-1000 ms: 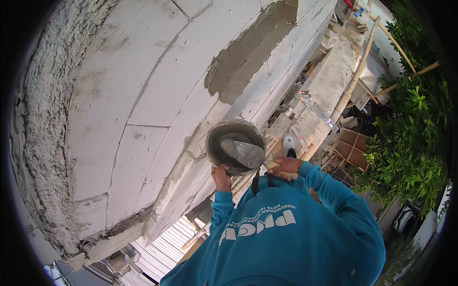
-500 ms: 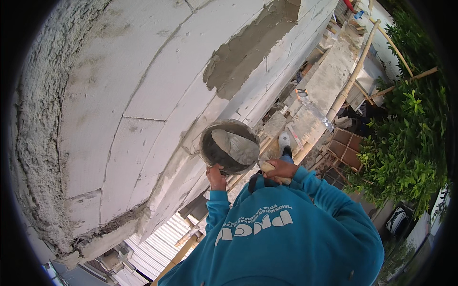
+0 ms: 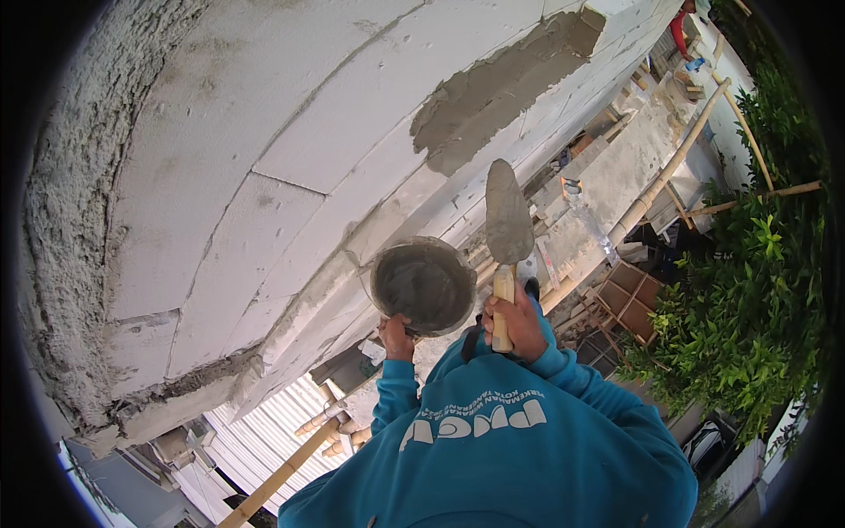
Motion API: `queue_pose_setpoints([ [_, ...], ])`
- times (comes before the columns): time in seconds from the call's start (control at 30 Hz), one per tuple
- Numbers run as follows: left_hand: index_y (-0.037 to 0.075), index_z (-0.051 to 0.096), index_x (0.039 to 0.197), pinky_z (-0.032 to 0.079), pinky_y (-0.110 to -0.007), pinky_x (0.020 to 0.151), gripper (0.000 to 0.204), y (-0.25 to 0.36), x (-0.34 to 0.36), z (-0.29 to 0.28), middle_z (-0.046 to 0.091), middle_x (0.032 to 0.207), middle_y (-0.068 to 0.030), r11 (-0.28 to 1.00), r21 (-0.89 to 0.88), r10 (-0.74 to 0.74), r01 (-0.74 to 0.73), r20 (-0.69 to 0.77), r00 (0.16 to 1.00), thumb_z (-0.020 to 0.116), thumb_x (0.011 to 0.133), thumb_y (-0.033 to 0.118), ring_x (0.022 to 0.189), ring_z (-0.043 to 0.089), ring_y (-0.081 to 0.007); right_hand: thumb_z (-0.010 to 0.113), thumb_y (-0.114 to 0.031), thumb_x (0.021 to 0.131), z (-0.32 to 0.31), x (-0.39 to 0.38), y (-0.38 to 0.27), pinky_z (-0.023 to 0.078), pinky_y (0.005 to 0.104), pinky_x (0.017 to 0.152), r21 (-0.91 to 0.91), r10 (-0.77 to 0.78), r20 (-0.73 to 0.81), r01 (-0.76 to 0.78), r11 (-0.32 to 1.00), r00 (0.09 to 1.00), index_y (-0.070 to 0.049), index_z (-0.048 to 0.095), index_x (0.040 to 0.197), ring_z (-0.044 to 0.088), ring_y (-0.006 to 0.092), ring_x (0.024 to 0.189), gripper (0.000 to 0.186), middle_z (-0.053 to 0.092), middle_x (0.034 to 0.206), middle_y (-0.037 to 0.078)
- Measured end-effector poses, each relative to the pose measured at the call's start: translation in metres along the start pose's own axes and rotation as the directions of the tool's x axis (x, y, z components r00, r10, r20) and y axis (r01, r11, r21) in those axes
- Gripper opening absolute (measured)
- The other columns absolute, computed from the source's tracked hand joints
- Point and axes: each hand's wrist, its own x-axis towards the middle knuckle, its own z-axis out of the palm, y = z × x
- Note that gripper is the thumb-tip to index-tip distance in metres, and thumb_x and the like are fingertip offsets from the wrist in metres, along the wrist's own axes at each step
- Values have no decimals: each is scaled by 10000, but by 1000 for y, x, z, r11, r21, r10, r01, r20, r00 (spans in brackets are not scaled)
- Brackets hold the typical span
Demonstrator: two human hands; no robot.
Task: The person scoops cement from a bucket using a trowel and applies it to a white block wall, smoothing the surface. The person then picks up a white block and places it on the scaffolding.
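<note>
My left hand (image 3: 396, 334) grips the lower rim of a round bucket (image 3: 379, 275) with grey wet mortar (image 3: 422, 286) inside, held beside the white block wall (image 3: 220, 123). My right hand (image 3: 519, 326) is closed round the wooden handle of a trowel (image 3: 509, 216), whose blade is raised right of and above the bucket, coated in grey mortar. A patch of grey mortar (image 3: 493, 97) covers part of the wall above.
A narrow plank walkway (image 3: 607, 167) with scattered scraps runs along the wall, edged by bamboo poles (image 3: 669, 167). Leafy branches (image 3: 757, 326) fill the right. Corrugated sheeting (image 3: 255, 440) lies below at bottom left. A person's red sleeve (image 3: 679, 31) shows at top right.
The trowel has come up out of the bucket and is now upright to its right, laden with mortar, with my right hand turned under it. The view has shifted a little.
</note>
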Motion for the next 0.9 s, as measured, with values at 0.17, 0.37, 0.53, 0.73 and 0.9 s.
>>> queue_pose_setpoints([
  [0.17,30,599,986,521,-348,663,367,-6,-13,-17,629,916,-62,988,-145,-67,57,-60,996,495,662,-107,812,623,-244,563,-121,917,65,94,31,506,356,437,-76,-116,-318,96,992,941,-109,331,1058,538,174,601,272,479,858,87],
  [0.37,47,573,900,461,-313,574,282,0,-38,-18,608,807,-39,988,-153,-55,31,-153,987,518,656,-83,677,575,-190,557,-129,916,134,95,-29,475,339,460,-3,-318,-24,318,948,948,-115,345,1065,510,146,617,260,472,867,45],
  [0.53,34,610,881,407,-281,542,243,1,-50,-5,593,730,-19,986,-159,-83,45,-243,966,533,669,-58,618,530,-142,569,-66,887,34,66,-50,497,282,512,-406,-105,127,149,902,986,-70,420,1127,538,127,624,283,513,891,54],
  [0.73,12,630,1030,433,-260,588,343,7,-50,30,634,831,-24,974,-216,32,-68,-169,985,528,707,-43,668,555,-121,650,-164,854,-43,39,-74,534,403,641,-933,140,342,354,-65,929,-43,491,1142,639,240,728,351,593,847,122],
  [0.9,-10,601,1198,434,-240,616,481,6,-54,50,655,925,-21,987,-115,98,-116,-156,983,519,725,-37,710,559,-91,669,-239,824,-33,65,-52,543,457,704,-728,191,341,387,-566,921,7,518,1067,660,402,824,377,651,918,223],
])
